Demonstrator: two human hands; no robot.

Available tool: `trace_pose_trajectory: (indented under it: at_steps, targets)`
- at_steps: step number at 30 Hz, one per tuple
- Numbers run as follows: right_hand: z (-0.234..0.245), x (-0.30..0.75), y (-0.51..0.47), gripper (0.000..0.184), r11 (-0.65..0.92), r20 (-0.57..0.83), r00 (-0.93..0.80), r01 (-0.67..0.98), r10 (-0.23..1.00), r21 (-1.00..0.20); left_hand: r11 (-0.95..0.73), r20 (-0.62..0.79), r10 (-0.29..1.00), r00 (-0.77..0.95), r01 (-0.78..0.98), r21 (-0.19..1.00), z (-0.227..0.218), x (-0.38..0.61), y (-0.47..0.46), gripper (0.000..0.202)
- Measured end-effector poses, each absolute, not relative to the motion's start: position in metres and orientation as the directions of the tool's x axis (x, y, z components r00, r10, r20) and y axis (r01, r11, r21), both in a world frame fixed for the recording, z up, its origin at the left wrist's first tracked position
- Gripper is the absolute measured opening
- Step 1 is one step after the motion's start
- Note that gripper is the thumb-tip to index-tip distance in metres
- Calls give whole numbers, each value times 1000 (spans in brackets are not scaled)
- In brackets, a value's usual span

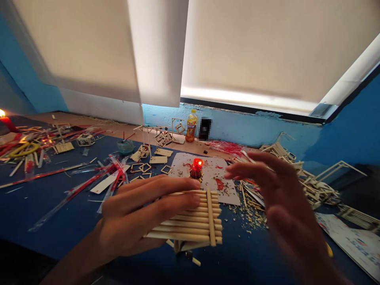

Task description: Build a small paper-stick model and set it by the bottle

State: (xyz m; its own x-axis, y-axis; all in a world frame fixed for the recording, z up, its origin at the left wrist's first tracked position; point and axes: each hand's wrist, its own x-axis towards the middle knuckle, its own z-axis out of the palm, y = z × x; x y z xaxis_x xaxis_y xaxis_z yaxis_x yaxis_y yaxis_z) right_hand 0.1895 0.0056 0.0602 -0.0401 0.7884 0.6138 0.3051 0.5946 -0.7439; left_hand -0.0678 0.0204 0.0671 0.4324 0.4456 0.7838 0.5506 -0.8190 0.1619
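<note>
My left hand (139,215) is closed round a flat panel of pale wooden sticks (194,219), laid side by side with a cross stick glued near its right end. It holds the panel just above the dark blue table (44,213). My right hand (279,198) hovers to the right of the panel, blurred, its fingers stretched out and apart, holding nothing. Just beyond the panel a short red candle (196,168) burns on a white card (208,178) spotted with red wax.
Stick frames, loose sticks and shavings (252,209) litter the table. Red-and-clear wrappers (97,178) lie at left, where a second candle (6,120) burns. A yellow bottle (191,126) stands by the blue wall. Printed paper (353,241) lies at right.
</note>
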Motion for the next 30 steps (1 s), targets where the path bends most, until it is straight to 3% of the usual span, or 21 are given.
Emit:
trace_pose_trajectory:
  at_steps: [3, 8, 12, 16, 20, 23, 27, 30]
  targets:
    - [63, 227, 40, 41, 573, 608, 31, 303, 793, -762, -850, 806, 416, 422, 496, 179, 65, -69, 26, 30]
    - [52, 263, 75, 33, 328, 389, 30, 481, 921, -813, -867, 825, 395, 405, 462, 188, 62, -70, 35, 30]
    - [44, 239, 46, 31, 453, 411, -201, 511, 889, -730, -871, 827, 393, 403, 453, 193, 59, -69, 41, 32]
    - [48, 210, 12, 48, 564, 419, -378, 540, 825, -624, -898, 813, 377, 444, 391, 203, 61, -68, 43, 25]
    - [51, 204, 14, 44, 548, 408, -366, 549, 836, -631, -893, 786, 416, 458, 369, 258, 65, -68, 42, 25]
    - [50, 204, 19, 36, 554, 443, -333, 517, 832, -653, -919, 808, 365, 463, 319, 233, 65, -68, 42, 25]
    - [53, 192, 8, 52, 565, 467, -323, 385, 823, -730, -921, 790, 360, 496, 322, 218, 62, -68, 45, 28]
    - [56, 178, 2, 74, 565, 469, -316, 412, 825, -715, -936, 800, 321, 507, 299, 186, 60, -68, 45, 33]
